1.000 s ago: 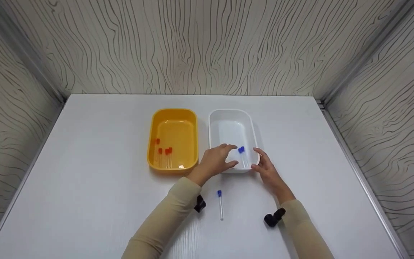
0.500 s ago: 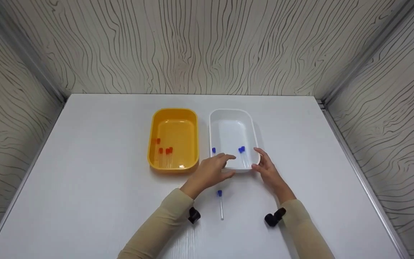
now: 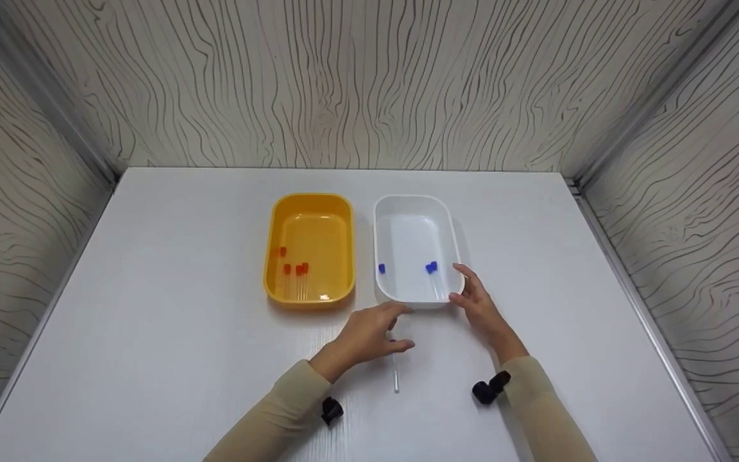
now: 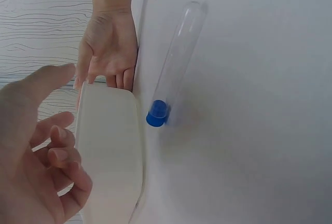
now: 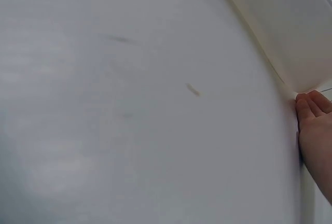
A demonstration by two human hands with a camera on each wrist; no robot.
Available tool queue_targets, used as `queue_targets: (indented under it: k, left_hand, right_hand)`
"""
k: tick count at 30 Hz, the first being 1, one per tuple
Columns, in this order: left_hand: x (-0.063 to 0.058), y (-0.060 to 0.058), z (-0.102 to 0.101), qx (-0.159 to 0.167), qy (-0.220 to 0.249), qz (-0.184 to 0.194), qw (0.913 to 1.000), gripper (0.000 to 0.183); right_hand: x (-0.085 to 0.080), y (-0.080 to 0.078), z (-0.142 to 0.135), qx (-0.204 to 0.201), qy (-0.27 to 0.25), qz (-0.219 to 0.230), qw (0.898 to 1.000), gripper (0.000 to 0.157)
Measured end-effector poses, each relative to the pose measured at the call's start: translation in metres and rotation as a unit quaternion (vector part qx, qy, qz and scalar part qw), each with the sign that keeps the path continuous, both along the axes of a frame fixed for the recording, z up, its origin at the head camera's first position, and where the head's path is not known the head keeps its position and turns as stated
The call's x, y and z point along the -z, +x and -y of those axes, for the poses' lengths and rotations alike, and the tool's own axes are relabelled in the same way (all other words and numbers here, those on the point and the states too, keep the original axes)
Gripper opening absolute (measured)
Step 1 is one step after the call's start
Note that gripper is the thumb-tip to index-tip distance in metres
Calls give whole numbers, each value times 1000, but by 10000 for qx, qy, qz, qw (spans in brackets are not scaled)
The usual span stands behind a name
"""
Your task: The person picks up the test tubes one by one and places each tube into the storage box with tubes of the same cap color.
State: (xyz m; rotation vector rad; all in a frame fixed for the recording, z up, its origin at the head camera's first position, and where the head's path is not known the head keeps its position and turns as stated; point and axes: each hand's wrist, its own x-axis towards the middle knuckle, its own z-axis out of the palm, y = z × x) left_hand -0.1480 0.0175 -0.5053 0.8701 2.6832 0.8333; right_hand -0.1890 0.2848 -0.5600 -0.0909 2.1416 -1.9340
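My left hand (image 3: 373, 330) is over the table just in front of the white tray (image 3: 409, 240), thumb and forefinger apart and nothing between them. Under it lies a clear test tube (image 3: 396, 381) with a blue cap, partly covered by the hand in the head view. The left wrist view shows this tube (image 4: 177, 58) whole, flat on the table beside the tray. At the tray's near right corner, my right hand (image 3: 482, 311) holds the wall with thumb and fingers. Inside the tray are blue-capped tubes, two together (image 3: 432, 267) at the right and one cap (image 3: 382, 268) at the left wall.
Left of the white tray stands a yellow tray (image 3: 317, 240) holding several red-capped tubes (image 3: 299, 270). Both trays rest on a white table (image 3: 170, 289). Patterned panels (image 3: 318, 83) rise behind it and along both sides.
My left hand has drawn back from inside the white tray toward the tube on the table. A blue-capped tube now shows at the tray's left wall. The right hand has stayed put.
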Motion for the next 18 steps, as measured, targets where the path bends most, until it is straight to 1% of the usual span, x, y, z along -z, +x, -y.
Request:
queue_targets:
  k: [2,5,9,11,13,18]
  left_hand:
    - [3,3,2,36,-34,51,10000,54]
    - [7,7,6,70,-154,85,9998,57]
    - [11,12,9,94,-353,-9,9993,62]
    - [14,15,10,96,-427,12,9990,65]
    - [16,17,11,83,-512,87,9986,68]
    - [21,21,14,20,-594,402,9974,75]
  right_hand:
    - [0,0,0,9,54,-12,10000,66]
    - [1,-1,-1,10,-43,-61,10000,66]
    - [3,-2,-1,-29,-417,-95,9991,67]
    - [3,-2,-1,-13,-544,-59,9985,68]
    - [2,-1,0,-5,-649,-40,9979,69]
    - [1,-1,1,49,-653,-29,9979,68]
